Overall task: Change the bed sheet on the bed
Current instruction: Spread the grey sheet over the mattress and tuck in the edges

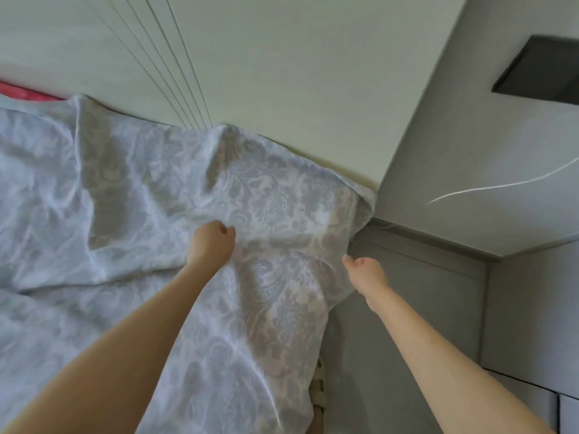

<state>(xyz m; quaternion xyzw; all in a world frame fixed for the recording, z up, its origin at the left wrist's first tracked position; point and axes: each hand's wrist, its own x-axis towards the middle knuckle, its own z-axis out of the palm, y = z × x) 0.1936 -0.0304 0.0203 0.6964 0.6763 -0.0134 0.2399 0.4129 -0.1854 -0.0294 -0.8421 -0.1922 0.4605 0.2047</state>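
2 hands reach out: the left hand (210, 242) rests curled on the 1 patterned sheet (125, 189), and the right hand (367, 271) is curled at its hanging edge. Whether either pinches cloth is unclear. The sheet lies rumpled over the bed, up to 1 pale headboard (282, 73).

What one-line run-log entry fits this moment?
left hand: grips patterned bed sheet | right hand: at sheet's hanging edge, grip unclear | sheet: wrinkled, not smoothed

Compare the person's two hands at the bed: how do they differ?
The left hand lies on top of the bed sheet, fingers curled. The right hand reaches the sheet's hanging side edge, one finger stretched out. Whether either grips cloth is unclear. Both are bare and aim at the sheet's far corner.
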